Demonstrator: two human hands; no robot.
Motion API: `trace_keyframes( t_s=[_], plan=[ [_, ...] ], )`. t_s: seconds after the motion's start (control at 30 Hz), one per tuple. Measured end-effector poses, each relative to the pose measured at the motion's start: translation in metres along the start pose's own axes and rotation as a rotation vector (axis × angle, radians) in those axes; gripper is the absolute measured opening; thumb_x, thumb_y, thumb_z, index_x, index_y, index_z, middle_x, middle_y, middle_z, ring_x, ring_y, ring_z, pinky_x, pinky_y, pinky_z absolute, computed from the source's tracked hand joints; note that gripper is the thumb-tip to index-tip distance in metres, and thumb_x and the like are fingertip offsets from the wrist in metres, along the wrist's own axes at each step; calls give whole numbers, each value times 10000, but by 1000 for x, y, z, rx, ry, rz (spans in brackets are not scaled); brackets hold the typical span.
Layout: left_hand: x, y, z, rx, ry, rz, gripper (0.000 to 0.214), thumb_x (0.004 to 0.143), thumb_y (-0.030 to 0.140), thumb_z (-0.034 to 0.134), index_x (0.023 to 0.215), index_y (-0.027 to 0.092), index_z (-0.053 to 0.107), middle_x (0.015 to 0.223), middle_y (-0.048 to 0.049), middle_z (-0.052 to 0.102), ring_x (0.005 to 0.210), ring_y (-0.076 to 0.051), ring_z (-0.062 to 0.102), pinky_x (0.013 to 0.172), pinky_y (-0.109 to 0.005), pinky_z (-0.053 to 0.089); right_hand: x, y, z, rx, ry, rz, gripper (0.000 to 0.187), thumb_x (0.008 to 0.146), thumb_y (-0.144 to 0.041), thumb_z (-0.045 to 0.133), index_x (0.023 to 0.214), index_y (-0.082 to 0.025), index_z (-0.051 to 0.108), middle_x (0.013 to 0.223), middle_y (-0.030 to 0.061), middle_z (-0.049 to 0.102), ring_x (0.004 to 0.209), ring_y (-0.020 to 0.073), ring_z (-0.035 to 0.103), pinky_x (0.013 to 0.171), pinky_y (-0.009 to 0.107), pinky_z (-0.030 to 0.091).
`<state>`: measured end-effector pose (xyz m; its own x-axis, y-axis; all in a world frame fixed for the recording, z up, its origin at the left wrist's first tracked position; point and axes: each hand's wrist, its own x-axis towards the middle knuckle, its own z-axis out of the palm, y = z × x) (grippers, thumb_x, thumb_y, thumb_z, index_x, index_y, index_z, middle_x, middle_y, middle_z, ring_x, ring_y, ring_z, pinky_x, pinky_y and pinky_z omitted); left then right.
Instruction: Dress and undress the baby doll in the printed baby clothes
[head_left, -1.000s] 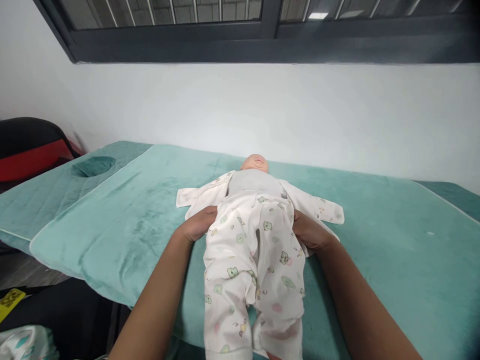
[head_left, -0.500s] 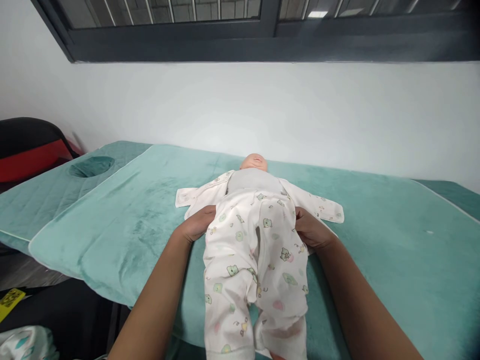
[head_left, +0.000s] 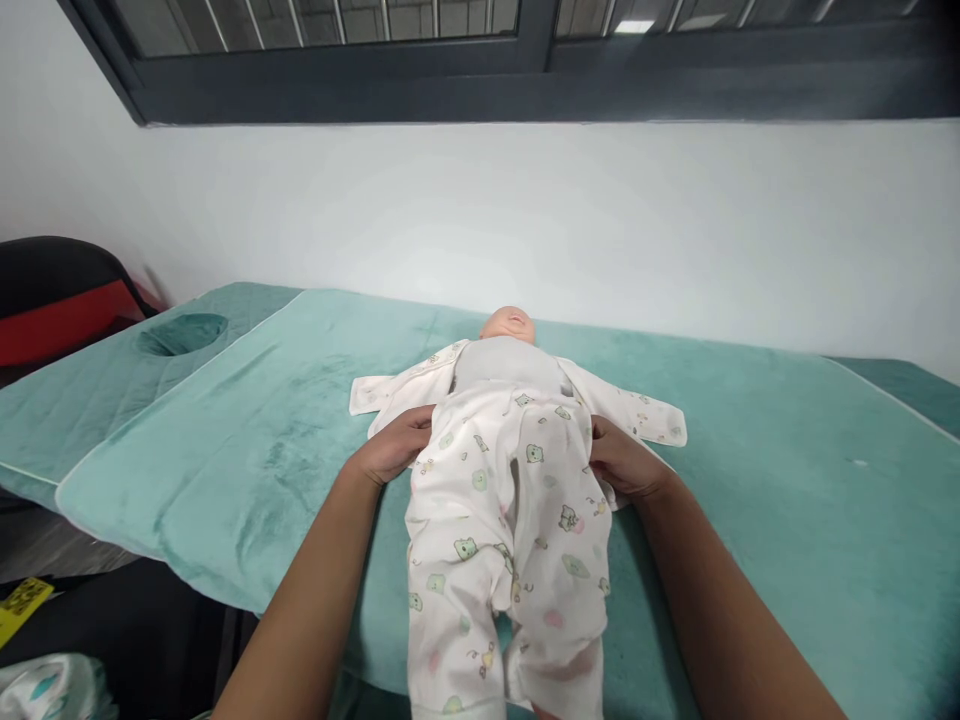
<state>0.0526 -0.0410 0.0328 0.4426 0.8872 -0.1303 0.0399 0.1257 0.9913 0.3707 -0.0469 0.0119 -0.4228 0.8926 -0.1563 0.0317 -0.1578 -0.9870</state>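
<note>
A baby doll (head_left: 510,323) lies on its back, its head toward the wall. It wears a white printed jacket (head_left: 626,400), spread apart over a grey torso (head_left: 506,362), and white baby pants (head_left: 480,480) with green and pink animal prints. At the waist's left side, my left hand (head_left: 394,445) is closed on the pants' edge, its fingertips partly behind the cloth. Opposite it, my right hand (head_left: 626,460) grips the right side, fingers partly hidden under the fabric. The pant legs run toward me, and a bit of the doll's foot shows at the bottom edge.
A teal padded bed (head_left: 765,500) carries the doll, with a face hole (head_left: 184,334) at its left end. Behind stand a white wall (head_left: 480,220) and a barred window. A black and red chair (head_left: 67,300) is at left; a patterned cloth (head_left: 52,688) lies lower left.
The right pant leg has shifted slightly left, and the waistband sits a touch differently. Both hands stay at the sides of the waist, nearly still.
</note>
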Motion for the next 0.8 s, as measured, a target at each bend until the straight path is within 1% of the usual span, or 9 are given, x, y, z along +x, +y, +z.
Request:
trace_keyframes(
  t_s=[0.1, 0.17, 0.23, 0.33, 0.4, 0.5, 0.57, 0.7, 0.8],
  plan=[
    [3, -8, -3, -68, -17, 19, 499, 635, 283, 765, 1107, 143, 683, 947, -93, 735, 902, -263, 647, 755, -326, 485, 0, 0, 2, 25, -12, -16, 155, 661, -255, 738, 792, -176, 760, 692, 32, 717, 735, 220, 665, 679, 317, 519],
    [4, -10, -4, -68, -20, 23, 504, 618, 260, 769, 1098, 140, 677, 907, -82, 730, 858, -249, 649, 727, -315, 483, 0, 0, 2, 52, -21, -32, 176, 673, -234, 724, 837, -182, 764, 774, 30, 738, 796, 224, 672, 724, 319, 515],
    [4, -9, -4, -60, -18, 25, 479, 604, 255, 769, 1058, 131, 679, 855, -70, 721, 813, -236, 645, 708, -310, 483, 1, 2, 2, 76, -33, -32, 204, 666, -221, 730, 863, -182, 764, 809, 33, 744, 810, 223, 674, 725, 316, 512],
    [4, -8, -3, -61, -22, 20, 424, 596, 245, 760, 994, 127, 676, 827, -61, 707, 785, -221, 637, 692, -300, 480, 1, 4, 1, 110, -52, -9, 209, 645, -227, 753, 846, -173, 754, 759, 31, 726, 755, 201, 663, 696, 306, 512],
    [4, -8, -4, -74, -30, 21, 391, 596, 228, 750, 966, 134, 669, 829, -54, 699, 780, -211, 631, 690, -291, 479, 1, 3, 1, 112, -48, 1, 172, 632, -240, 771, 787, -173, 738, 678, 13, 691, 674, 171, 632, 647, 288, 503],
    [4, -10, -4, -85, -29, 22, 340, 601, 207, 732, 927, 144, 660, 795, -34, 681, 755, -196, 617, 683, -286, 474, 0, 1, 1, 87, -12, 9, 150, 620, -272, 787, 679, -172, 691, 566, -14, 614, 551, 126, 549, 535, 254, 447],
    [4, -11, -5, -87, -19, 23, 302, 611, 204, 721, 900, 148, 654, 760, -20, 664, 736, -188, 606, 677, -285, 470, -1, -1, 1, 71, -12, 24, 176, 619, -288, 792, 657, -163, 675, 553, -18, 594, 522, 109, 514, 499, 241, 409],
    [3, -12, -5, -100, -16, 30, 258, 624, 199, 711, 867, 152, 638, 717, -3, 631, 715, -175, 587, 656, -273, 458, -4, -3, -3, 52, -68, 46, 213, 603, -292, 814, 701, -147, 693, 609, 1, 618, 541, 108, 516, 515, 240, 408],
    [3, -13, -5, -111, -21, 44, 245, 631, 205, 712, 857, 157, 629, 711, 2, 615, 694, -164, 571, 639, -267, 446, -4, -1, -6, 86, -35, 35, 247, 617, -351, 821, 680, -157, 681, 577, -1, 595, 533, 112, 504, 525, 249, 421]
  ],
)
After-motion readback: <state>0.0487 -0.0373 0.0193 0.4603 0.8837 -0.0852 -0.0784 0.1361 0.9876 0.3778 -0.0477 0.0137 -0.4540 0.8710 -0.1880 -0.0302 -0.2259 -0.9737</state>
